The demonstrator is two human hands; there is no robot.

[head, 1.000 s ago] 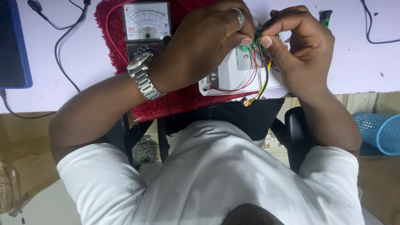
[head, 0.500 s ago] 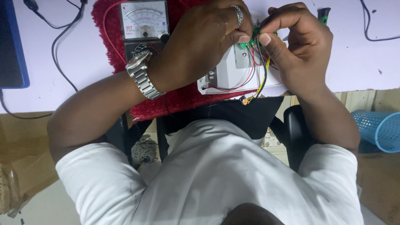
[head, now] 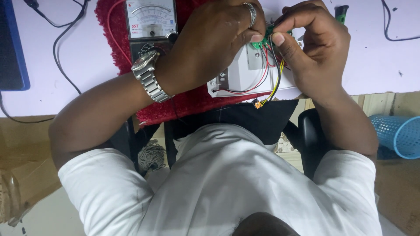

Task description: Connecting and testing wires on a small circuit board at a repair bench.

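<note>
My left hand (head: 214, 41), with a metal watch on the wrist and a ring on one finger, pinches a small green circuit board (head: 266, 38) from the left. From the right, my right hand (head: 313, 48) pinches the same board with thumb and forefinger. Red, black and yellow wires (head: 273, 76) run from the board down to a white plastic housing (head: 245, 74) lying under both hands on a red fluffy mat (head: 192, 102). The yellow wire's loose end hangs over the table edge.
An analog multimeter (head: 151, 19) sits on the mat beside my left hand. A green-handled screwdriver (head: 341, 12) lies behind my right hand. Black cables (head: 61, 48) cross the pale tabletop, a blue-edged dark device (head: 11, 48) is far left, and a blue mesh basket (head: 400, 133) stands on the floor.
Both hands stay pinched on the green board with only small finger shifts; the wires and housing keep their place.
</note>
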